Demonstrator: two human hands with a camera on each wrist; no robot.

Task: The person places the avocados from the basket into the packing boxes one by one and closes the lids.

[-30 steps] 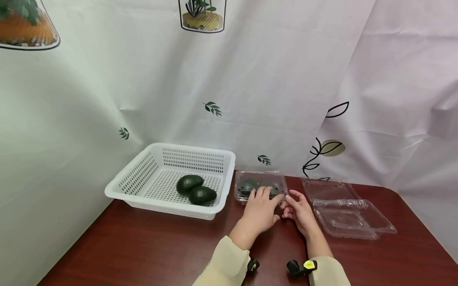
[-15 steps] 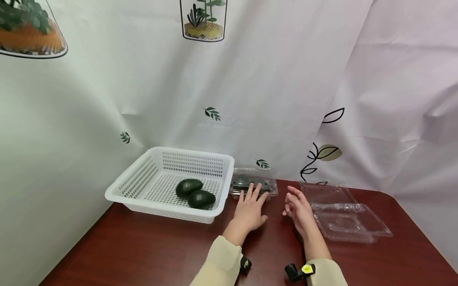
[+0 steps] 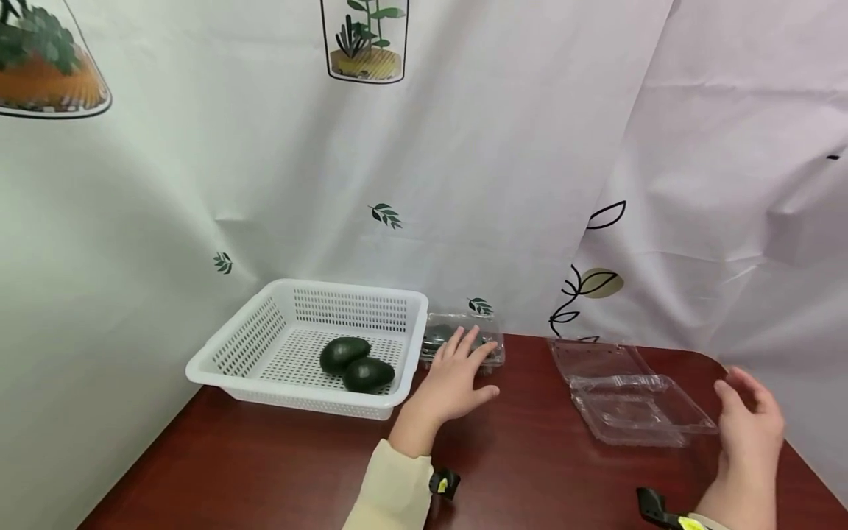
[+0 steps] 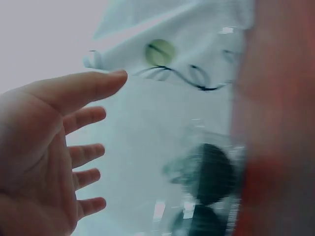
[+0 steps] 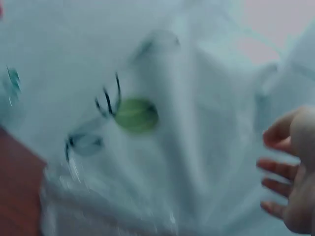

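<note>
My left hand (image 3: 452, 383) is spread with straight fingers in front of a closed clear plastic clamshell box (image 3: 493, 352) holding dark green avocados. In the left wrist view a gap shows between the fingers and the boxed avocados (image 4: 214, 174). My right hand (image 3: 751, 419) is raised at the right, fingers loosely bent around nothing. Just left of it lies an open clear clamshell box (image 3: 636, 412), its lid (image 3: 599, 361) folded back toward the wall. The right wrist view is blurred, with the right hand (image 5: 293, 177) at its edge.
A white perforated basket (image 3: 305, 400) stands at the left with two avocados (image 3: 345, 355) inside. The dark red tabletop (image 3: 517, 471) meets a printed white cloth backdrop (image 3: 497, 184) at the back and sides.
The filled box has shifted left and back, beside the basket. My left hand has drawn a little left; my right hand has swung far right, past the open box.
</note>
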